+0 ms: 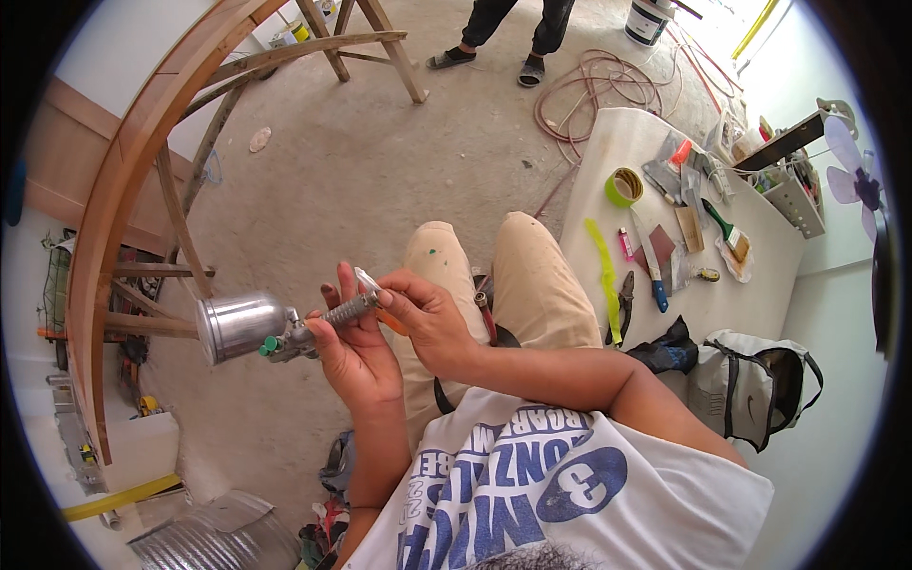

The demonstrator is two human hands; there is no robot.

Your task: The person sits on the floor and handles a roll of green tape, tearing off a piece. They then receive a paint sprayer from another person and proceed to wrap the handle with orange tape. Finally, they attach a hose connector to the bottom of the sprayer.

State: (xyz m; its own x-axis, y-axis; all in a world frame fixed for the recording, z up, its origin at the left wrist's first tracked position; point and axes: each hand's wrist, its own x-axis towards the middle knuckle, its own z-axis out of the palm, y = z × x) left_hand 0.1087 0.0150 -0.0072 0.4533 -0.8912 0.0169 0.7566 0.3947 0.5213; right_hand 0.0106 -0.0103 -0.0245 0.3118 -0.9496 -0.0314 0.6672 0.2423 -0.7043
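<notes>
A silver spray gun with a round metal cup and green knobs lies across my left hand. The left thumb and fingers curl about its ribbed handle, with the cup pointing left. My right hand closes at the handle's other end, fingers pinched on a small silver-and-orange piece. Its silver part sticks out beyond the index finger; its exact kind is hidden by my fingers. Both hands are held above my left thigh.
Right of me, a pale bench bears green tape, pliers, a blue-handled knife and a brush. A curved wooden frame stands left. Another person's feet and a coiled hose are ahead.
</notes>
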